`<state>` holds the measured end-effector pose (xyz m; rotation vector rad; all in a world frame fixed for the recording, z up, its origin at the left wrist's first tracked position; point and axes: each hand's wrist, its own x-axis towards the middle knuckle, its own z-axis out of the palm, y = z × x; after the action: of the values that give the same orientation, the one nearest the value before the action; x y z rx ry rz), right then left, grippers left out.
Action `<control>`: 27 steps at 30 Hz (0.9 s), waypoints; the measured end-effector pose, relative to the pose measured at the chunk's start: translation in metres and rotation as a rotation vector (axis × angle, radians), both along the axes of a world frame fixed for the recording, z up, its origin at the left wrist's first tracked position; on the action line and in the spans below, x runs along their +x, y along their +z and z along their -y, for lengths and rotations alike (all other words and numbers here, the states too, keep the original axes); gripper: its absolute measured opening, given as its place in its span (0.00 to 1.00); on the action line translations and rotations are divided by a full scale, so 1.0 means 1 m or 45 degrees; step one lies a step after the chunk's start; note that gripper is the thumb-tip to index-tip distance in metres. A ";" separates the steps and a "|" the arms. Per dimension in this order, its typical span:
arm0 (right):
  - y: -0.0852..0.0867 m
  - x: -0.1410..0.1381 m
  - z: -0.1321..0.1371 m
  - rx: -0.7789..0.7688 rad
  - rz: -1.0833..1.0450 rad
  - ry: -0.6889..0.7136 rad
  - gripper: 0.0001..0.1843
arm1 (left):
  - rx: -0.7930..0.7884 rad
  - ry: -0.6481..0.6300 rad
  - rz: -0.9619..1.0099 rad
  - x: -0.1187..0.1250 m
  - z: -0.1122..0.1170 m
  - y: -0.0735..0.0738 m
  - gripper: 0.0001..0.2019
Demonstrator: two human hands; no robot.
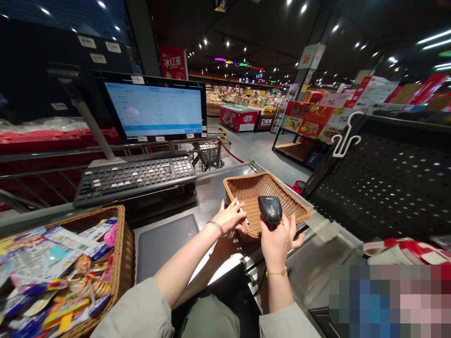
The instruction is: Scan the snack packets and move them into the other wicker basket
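My right hand (280,237) grips a black handheld barcode scanner (270,209), its head over the near part of a wicker basket (299,206). The basket's floor looks bare where it shows. My left hand (229,216) is at the basket's near left rim. Its fingers are closed around a thin white packet with blue print (248,222); the fingers cover much of it, so its kind does not show. A bracelet circles each wrist.
On the left, a second wicker basket (121,244) is heaped with packaged sweets (66,277). Behind are a keyboard (137,176) and a lit monitor (158,108). A flat grey pad (165,249) lies in the counter. A black perforated panel (387,173) with a white hanger stands right.
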<state>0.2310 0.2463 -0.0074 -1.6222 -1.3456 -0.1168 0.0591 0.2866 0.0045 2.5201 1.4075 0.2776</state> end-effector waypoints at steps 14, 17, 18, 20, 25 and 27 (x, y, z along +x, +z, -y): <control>0.011 -0.033 0.020 -0.111 0.079 0.184 0.15 | -0.025 0.109 0.145 -0.047 0.048 -0.004 0.18; 0.012 -0.037 0.022 -0.121 0.091 0.218 0.15 | -0.025 0.142 0.137 -0.052 0.055 -0.002 0.17; 0.012 -0.039 0.023 -0.127 0.090 0.227 0.15 | -0.027 0.151 0.135 -0.054 0.056 -0.002 0.16; 0.012 -0.043 0.023 -0.138 0.082 0.238 0.15 | -0.018 0.163 0.126 -0.058 0.059 -0.002 0.15; 0.010 -0.049 0.022 -0.123 0.077 0.251 0.16 | 0.019 0.195 0.105 -0.062 0.061 -0.006 0.21; 0.010 -0.049 0.022 -0.102 0.064 0.247 0.16 | 0.020 0.187 0.116 -0.063 0.062 -0.008 0.22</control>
<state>0.1820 0.2248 0.0026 -1.5538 -1.5560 0.0125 -0.0037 0.2248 -0.0038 2.3867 1.5617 0.4266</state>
